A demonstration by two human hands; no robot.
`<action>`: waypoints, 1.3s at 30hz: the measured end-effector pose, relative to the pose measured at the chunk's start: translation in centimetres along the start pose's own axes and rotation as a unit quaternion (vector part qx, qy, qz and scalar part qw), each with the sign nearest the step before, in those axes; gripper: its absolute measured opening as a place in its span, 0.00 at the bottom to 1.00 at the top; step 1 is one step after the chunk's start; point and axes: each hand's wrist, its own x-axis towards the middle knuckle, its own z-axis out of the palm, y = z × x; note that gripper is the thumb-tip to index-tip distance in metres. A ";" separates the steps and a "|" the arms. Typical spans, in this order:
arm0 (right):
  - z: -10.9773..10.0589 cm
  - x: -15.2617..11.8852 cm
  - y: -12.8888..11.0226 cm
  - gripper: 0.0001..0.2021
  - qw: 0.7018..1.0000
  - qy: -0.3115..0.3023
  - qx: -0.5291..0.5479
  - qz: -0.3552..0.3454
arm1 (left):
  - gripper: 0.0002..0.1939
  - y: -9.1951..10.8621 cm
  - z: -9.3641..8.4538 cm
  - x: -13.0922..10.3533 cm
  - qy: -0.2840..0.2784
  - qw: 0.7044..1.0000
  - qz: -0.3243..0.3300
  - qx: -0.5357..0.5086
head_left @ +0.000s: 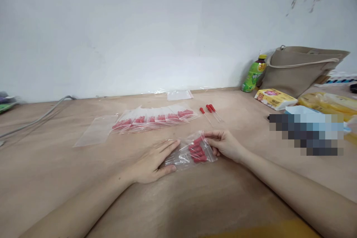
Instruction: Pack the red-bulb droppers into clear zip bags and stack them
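A clear zip bag (182, 158) with several red-bulbed droppers in it lies on the table between my hands. My right hand (223, 144) pinches the bag's zip end at its upper right corner. My left hand (156, 161) lies flat with its fingers apart, fingertips and thumb at the bag's left end. Beyond them, a row of filled bags (160, 118) with red bulbs overlaps on the table. To their right lie a few loose droppers (211, 108) with red bulbs and thin clear stems.
A flat clear bag (96, 132) lies left of the row, and more bags (180, 95) by the wall. At the right are a green bottle (253, 75), a beige bag (298, 68) and a yellow tissue pack (275, 98). A grey cable (41, 118) runs at the left.
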 end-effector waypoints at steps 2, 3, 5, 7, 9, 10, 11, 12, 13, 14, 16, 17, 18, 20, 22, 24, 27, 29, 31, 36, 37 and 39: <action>0.4 0.2 0.0 0.18 0.999 0.040 0.008 -0.007 | 0.33 0.0 0.0 0.0 0.002 1.000 0.001 0.001; 0.6 0.3 0.0 0.16 0.998 0.058 0.010 -0.010 | 0.33 0.0 -0.1 0.1 0.004 1.000 0.003 0.002; 1.1 0.4 0.0 0.13 0.996 0.088 0.010 -0.018 | 0.32 0.1 -0.1 0.1 0.007 1.000 0.006 0.004; 1.5 0.4 0.0 0.12 0.994 0.104 0.004 -0.043 | 0.32 0.1 -0.1 0.2 0.005 1.000 0.006 0.006; 1.6 0.4 0.2 0.11 0.994 0.082 -0.007 -0.077 | 0.33 0.1 -0.1 0.2 0.004 1.000 0.006 0.008; 1.6 0.4 0.3 0.10 0.994 0.053 -0.016 -0.095 | 0.33 0.1 -0.1 0.2 0.005 1.000 0.006 0.008; 1.5 0.4 0.4 0.10 0.993 0.013 -0.026 -0.112 | 0.33 0.1 -0.1 0.2 0.007 1.000 0.006 0.008; 1.4 0.5 0.6 0.10 0.991 -0.031 -0.035 -0.124 | 0.33 0.1 -0.1 0.2 0.008 1.000 0.007 0.008; 1.2 0.5 0.7 0.10 0.989 -0.066 -0.042 -0.129 | 0.32 0.1 -0.1 0.2 0.009 1.000 0.007 0.008; 0.9 0.6 0.7 0.10 0.988 -0.080 -0.044 -0.126 | 0.32 0.1 -0.1 0.2 0.008 1.000 0.008 0.007; 0.4 0.8 0.8 0.10 0.994 -0.042 -0.037 -0.094 | 0.30 0.1 -0.1 0.2 0.004 1.000 0.011 0.009; 0.2 0.9 0.8 0.11 0.997 -0.003 -0.032 -0.071 | 0.29 0.1 -0.1 0.2 0.001 1.000 0.013 0.011; 0.1 1.0 0.7 0.12 0.998 0.032 -0.029 -0.050 | 0.28 0.2 -0.1 0.2 0.000 1.000 0.014 0.013; 0.0 1.1 0.6 0.14 0.998 0.045 -0.023 -0.028 | 0.27 0.2 0.0 0.2 -0.003 1.000 0.018 0.018; 0.1 1.1 0.5 0.16 0.999 -0.012 -0.021 -0.028 | 0.27 0.2 0.0 0.2 -0.004 1.000 0.020 0.019; 0.3 0.9 0.4 0.16 0.997 -0.067 -0.021 -0.030 | 0.27 0.2 -0.1 0.2 0.000 1.000 0.022 0.018; 0.3 0.4 -0.1 0.14 0.995 -0.098 0.030 -0.016 | 0.27 0.4 -0.3 0.2 0.024 0.999 0.026 0.014; -0.1 0.1 -0.5 0.12 0.988 -0.107 0.108 0.006 | 0.26 0.5 -0.3 0.1 0.052 0.998 0.021 0.013; -1.0 -0.2 -1.1 0.08 0.979 -0.102 0.174 0.028 | 0.23 0.6 -0.2 0.1 0.094 0.995 0.009 0.024; -3.4 0.5 -3.3 0.06 0.962 -0.005 0.273 -0.008 | 0.18 -0.7 -1.3 0.1 0.317 0.942 -0.064 0.089; -3.7 0.8 -3.8 0.07 0.954 0.027 0.297 -0.028 | 0.17 -1.4 -1.9 0.0 0.360 0.923 -0.088 0.103; -3.8 1.8 -4.7 0.09 0.936 0.072 0.339 -0.060 | 0.17 -3.4 -3.6 -0.5 0.406 0.889 -0.159 0.139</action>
